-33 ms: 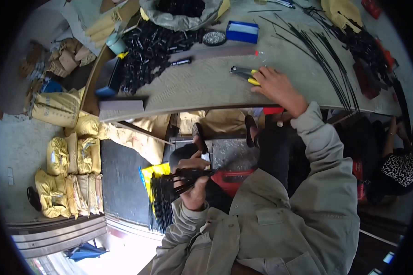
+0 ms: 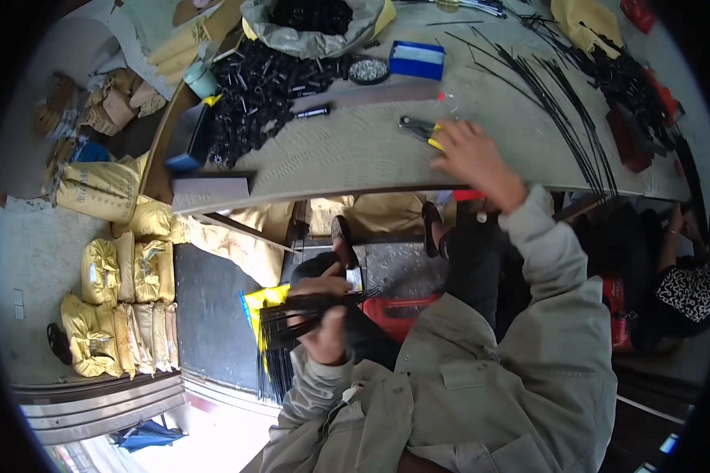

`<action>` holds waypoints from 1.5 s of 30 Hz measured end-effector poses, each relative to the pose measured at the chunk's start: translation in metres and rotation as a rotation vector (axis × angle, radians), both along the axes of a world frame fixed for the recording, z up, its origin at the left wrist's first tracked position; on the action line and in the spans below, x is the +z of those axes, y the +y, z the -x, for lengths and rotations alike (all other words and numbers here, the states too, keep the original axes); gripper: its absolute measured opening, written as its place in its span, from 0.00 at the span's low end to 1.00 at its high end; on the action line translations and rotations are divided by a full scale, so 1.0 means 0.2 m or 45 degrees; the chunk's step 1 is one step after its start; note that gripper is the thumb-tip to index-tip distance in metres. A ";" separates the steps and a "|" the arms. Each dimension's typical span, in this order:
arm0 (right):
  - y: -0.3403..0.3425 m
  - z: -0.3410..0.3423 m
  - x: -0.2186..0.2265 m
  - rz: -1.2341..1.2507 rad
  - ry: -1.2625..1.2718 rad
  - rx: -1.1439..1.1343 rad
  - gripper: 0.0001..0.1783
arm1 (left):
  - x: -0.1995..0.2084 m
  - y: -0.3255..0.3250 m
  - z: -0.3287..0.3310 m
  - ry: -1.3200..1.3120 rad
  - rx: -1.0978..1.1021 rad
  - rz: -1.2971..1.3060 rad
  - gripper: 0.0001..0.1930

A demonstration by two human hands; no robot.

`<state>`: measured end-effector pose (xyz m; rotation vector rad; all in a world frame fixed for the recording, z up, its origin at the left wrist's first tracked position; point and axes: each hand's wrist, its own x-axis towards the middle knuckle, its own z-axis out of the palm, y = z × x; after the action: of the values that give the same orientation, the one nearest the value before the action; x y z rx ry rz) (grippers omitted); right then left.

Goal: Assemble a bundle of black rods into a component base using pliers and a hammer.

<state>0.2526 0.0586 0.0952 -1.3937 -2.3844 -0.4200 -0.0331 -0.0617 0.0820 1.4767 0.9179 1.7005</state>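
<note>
Low over my lap, my left hand [image 2: 321,327] is closed round a bundle of thin black strips [image 2: 274,347], rather like cable ties. Their loose ends hang down to the left, and a few tips poke out on the right. On the table, my right hand [image 2: 475,158] is curled over the yellow handles of a pair of pliers [image 2: 420,128]. The pliers lie on the tabletop with their dark jaws pointing left, and my fingers, a little blurred, cover most of the handles.
On the table [image 2: 355,150] are a pile of black tubular parts [image 2: 252,94], a small blue box [image 2: 416,59], a dish of small metal pieces [image 2: 368,71] and long black strips [image 2: 556,110]. Yellow sacks [image 2: 150,268] are stacked on the floor at left. Another person [image 2: 682,292] sits at right.
My left hand has tilted the bundle slightly, and the strips are more blurred. My right hand has shifted a little over the handles; the pliers lie almost where they were.
</note>
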 end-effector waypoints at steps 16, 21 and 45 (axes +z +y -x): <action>-0.39 0.47 -0.29 0.589 2.397 0.762 0.13 | -0.25 0.11 -0.06 -0.464 -0.538 1.179 0.21; -0.40 0.66 -0.52 0.868 1.659 0.384 0.09 | 0.10 0.15 -0.04 0.201 -0.359 0.153 0.27; -0.04 0.54 0.20 1.527 1.044 0.979 0.09 | 0.04 0.32 0.15 -0.245 -1.277 0.312 0.10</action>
<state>0.1449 0.0514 0.1360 -0.5364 -2.1003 1.6296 -0.0624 0.0024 0.0905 1.2441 0.1738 0.9128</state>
